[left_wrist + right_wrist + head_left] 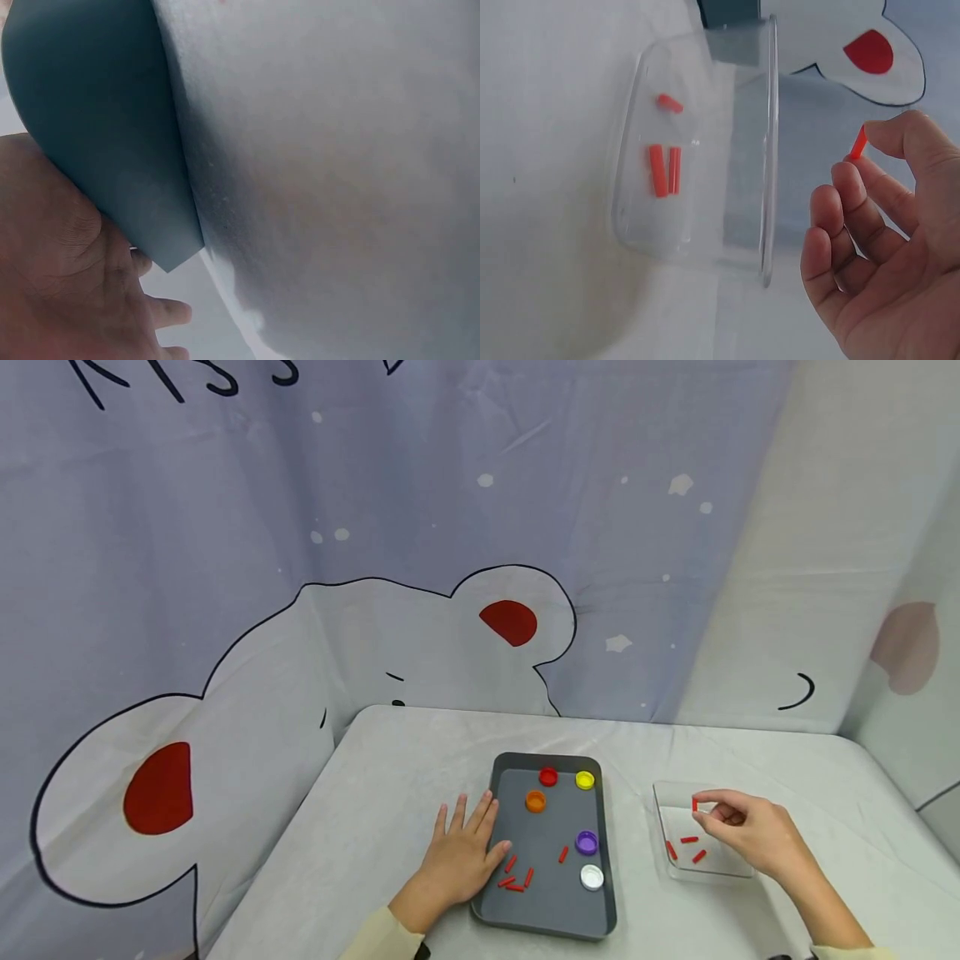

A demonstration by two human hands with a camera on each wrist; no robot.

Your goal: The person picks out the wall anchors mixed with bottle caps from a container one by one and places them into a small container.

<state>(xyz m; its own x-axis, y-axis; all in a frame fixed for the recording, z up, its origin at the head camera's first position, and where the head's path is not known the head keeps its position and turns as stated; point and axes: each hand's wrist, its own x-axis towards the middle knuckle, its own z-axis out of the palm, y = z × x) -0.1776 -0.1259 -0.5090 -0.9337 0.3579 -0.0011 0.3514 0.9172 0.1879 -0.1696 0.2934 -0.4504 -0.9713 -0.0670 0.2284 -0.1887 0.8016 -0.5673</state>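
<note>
Between thumb and index finger my right hand (pixel 750 831) pinches a small red stick (pixel 859 141) above a clear plastic box (pixel 712 870). Inside that box lie three more red sticks (pixel 658 171). My left hand (pixel 459 860) rests with spread, straight fingers at the left rim of a grey tray (pixel 540 906), its thumb reaching over the edge. Several red sticks (pixel 529 877) lie on the tray's near half, close to that thumb. In the left wrist view the palm lies against the tray's outer wall (pixel 105 135).
On the tray stand small round cups: red (pixel 548 776), yellow (pixel 585 780), orange (pixel 536 801), purple (pixel 587 842) and white (pixel 592 877). A white cloth (pixel 420 752) covers the table. Behind it hangs a curtain (pixel 420 485) with a bear print.
</note>
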